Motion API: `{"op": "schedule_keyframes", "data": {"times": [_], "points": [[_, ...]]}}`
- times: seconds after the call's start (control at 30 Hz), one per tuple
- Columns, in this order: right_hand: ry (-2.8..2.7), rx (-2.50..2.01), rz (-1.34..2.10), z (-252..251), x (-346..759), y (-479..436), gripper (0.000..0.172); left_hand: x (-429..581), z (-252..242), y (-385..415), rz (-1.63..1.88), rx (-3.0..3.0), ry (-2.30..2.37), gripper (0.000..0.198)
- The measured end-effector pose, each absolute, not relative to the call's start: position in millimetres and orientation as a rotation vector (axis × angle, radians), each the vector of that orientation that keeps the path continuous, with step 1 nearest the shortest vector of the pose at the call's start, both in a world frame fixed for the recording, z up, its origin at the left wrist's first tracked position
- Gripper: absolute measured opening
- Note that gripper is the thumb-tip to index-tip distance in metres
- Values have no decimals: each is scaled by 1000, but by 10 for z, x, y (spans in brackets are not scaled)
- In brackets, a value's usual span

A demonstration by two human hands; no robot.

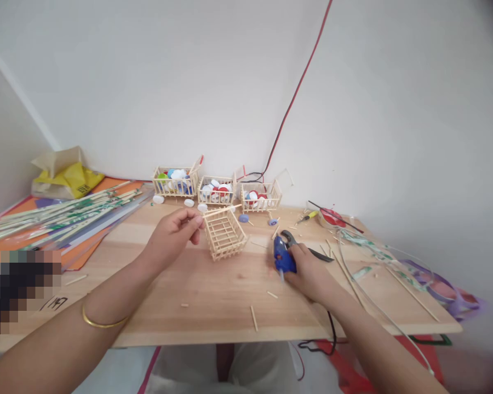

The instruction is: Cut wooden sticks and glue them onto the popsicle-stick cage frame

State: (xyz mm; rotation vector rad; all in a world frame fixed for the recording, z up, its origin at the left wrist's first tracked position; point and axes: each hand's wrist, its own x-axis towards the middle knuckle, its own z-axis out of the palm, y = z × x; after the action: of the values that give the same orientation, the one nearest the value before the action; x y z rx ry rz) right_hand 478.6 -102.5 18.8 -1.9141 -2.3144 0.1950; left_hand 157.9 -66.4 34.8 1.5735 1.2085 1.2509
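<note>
My left hand [181, 232] pinches the upper left corner of a small basket [225, 235] made of thin wooden sticks. The basket is tilted, so its slatted inside faces me, and a longer stick runs along its top edge. In my right hand [308, 273] is a blue hot glue gun [285, 257], its pale nozzle pointing down toward me just over the wooden table [213, 306]. Gun and basket are apart. Grey-handled cutters [290, 238] lie right behind my right hand, partly hidden by it.
Three stick carts [176, 186] filled with bottle caps stand along the wall. Bundled sticks [78, 213] and a yellow bag [72, 180] lie at left. A craft knife [308, 217], a red tape roll [332, 219] and loose offcuts are at right. A cable [299, 87] hangs down the wall.
</note>
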Motion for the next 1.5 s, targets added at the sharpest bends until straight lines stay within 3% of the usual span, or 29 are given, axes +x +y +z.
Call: {"op": "schedule_keyframes", "data": {"times": [0.23, 0.37, 0.53, 0.67, 0.93, 1.23, 1.5], "points": [[-2349, -1839, 237, 399, 4767, -849, 33, 1593, 433, -758, 1232, 2091, 1219, 19], [-2189, -1460, 223, 628, 4518, -807, 17, 1610, 434, -781, 1250, 2256, 1145, 16], [-2078, -1193, 536, 638, 4262, -693, 21, 1636, 422, -779, 1245, 2338, 1117, 14], [-2092, -1141, 665, 561, 4287, -683, 16, 1654, 350, -797, 1274, 2531, 984, 6], [-1994, -1213, 700, 564, 4454, -673, 9, 1812, 285, -982, 1281, 2968, 881, 15], [-2108, -1139, 578, 524, 4489, -643, 3, 1971, 241, -1038, 1107, 3115, 847, 11], [-2119, -1148, 541, 483, 4486, -594, 1, 2049, 302, -1021, 1223, 3076, 974, 18]]}}
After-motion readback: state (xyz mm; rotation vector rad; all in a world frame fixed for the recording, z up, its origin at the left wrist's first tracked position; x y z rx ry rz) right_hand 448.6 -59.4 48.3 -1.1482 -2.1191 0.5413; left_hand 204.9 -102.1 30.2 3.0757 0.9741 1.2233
